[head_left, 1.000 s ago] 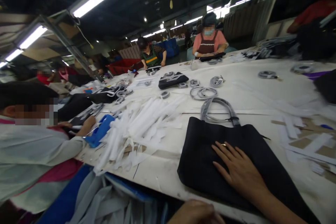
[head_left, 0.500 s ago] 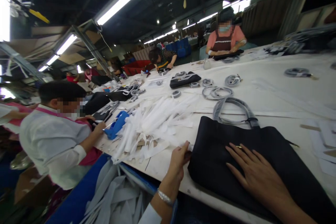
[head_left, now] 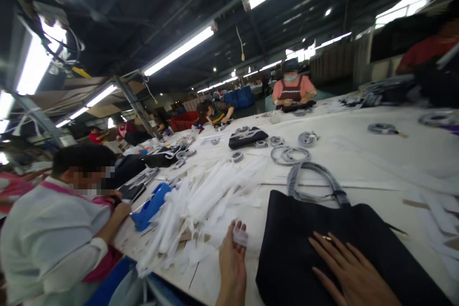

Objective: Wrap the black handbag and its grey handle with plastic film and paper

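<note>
A black handbag lies on the white table, its looped handles wrapped in clear film and pointing away from me. My right hand rests flat on the bag, fingers spread, beside a small gold-coloured fitting. Left of the bag and apart from it, my left hand is turned partly palm up. Its fingers curl around a small translucent white piece, whose exact kind I cannot make out. A heap of white wrapping strips spreads just beyond that hand.
A blue tape dispenser stands left of the heap, near a co-worker in a white top. Coiled wrapped straps and another black bag lie farther back. Other people work around the table. Paper scraps lie at right.
My left hand has left the bag's left edge and turned palm upward, showing the translucent piece. The right hand stays flat on the bag. The whole view has tilted upward.
</note>
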Available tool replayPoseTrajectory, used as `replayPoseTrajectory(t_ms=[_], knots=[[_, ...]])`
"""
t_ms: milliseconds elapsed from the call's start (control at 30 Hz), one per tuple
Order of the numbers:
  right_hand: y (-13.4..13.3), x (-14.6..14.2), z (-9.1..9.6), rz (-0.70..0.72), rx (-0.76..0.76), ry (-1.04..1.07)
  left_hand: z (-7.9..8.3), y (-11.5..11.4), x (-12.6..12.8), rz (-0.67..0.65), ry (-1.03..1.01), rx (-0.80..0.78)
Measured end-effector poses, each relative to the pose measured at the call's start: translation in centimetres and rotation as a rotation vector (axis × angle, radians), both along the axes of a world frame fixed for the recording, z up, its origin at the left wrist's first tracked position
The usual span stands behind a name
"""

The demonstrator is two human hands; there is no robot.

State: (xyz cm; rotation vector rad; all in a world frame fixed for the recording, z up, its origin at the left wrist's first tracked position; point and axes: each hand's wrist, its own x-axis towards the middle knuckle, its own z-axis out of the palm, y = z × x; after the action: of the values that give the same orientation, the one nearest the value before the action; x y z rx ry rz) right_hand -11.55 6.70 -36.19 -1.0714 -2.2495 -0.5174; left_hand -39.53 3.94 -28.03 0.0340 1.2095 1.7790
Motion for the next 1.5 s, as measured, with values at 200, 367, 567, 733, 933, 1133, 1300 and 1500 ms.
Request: replayPoseTrajectory(t_ms=[200,367,567,733,933,1133,1300,1500], knots=[[-0.7,-0.4,1.5,-0.032,-0.094,-0.007,3.4,-0.6,2.8,0.059,0.3,0.193],[-1.3,-0.7,2.6,-0.041,-0.239,0.014,3.2,-1.1,8.8,-0.26,0.715,0.195],[-1.8,-0.8,3.5,-0.022,-0.3,0.064,-0.2,-0.8,12.5,-0.617,1.226,0.224],[-2.0,-0.8,3.5,0.007,-0.321,0.189,-2.2,-0.6,13.1,-0.831,1.559,0.301],[-2.2,-0.6,3.1,0.071,-0.338,0.301,-2.6,-0.7,13.0,-0.905,1.764,0.288],[-5.4,2.4,5.4,0.083,-0.374,0.337,-3.1,-1.1,12.8,-0.937,2.031,0.322],[-10.2,8.4,6.2,-0.36,-0.339,0.653,-3.3,-1.2,13.1,-0.869,2.128,0.35],[-9.8,11.7,4.0,-0.57,-0.626,0.846,-3.8,-1.1,13.0,-0.827,2.182,0.39]])
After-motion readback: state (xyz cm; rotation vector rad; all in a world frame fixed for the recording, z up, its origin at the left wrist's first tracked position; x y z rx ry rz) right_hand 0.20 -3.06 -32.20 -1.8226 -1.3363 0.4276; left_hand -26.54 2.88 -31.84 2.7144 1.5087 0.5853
